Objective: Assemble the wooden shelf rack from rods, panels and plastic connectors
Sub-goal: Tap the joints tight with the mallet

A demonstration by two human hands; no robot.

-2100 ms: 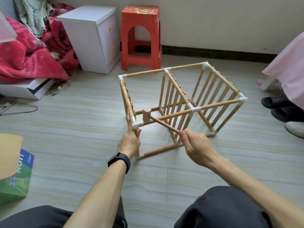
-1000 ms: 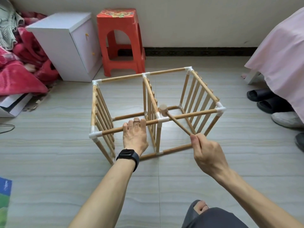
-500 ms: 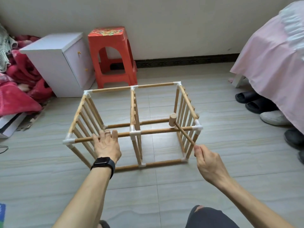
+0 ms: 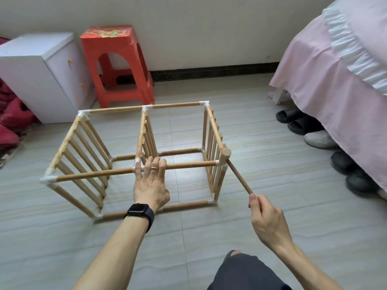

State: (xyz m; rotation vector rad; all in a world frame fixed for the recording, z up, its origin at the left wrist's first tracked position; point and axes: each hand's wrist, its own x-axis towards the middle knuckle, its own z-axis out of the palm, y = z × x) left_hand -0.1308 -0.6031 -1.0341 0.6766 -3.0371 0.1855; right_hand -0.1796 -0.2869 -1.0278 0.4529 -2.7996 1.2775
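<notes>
Where mallet point(image 4: 226, 153) meets rack's point(image 4: 188, 164) right corner, open floor point(image 4: 263, 162) lies beside.

Place: home, a bedroom.
Bed: right side of view. A pink cover point(image 4: 335, 80) with a white frill hangs close to the floor, and a white leg shows under its corner.
Footwear: black slippers point(image 4: 293, 120), a white shoe point(image 4: 318, 139) and dark shoes point(image 4: 356, 181) in a row along the bed, partly under the cover.
Cabinet point(image 4: 31, 80): small, white, small knobs on its front, at left.
Stool point(image 4: 117, 65): red plastic, patterned top, just beside the cabinet, near the wall.
Blanket point(image 4: 8, 122): red, heaped at the left edge beside the cabinet.
Floor point(image 4: 209, 237): pale grey streaked tiles, thin grout lines.
Wall point(image 4: 209, 28): plain off-white, with dark skirting point(image 4: 209, 71) along its base.
</notes>
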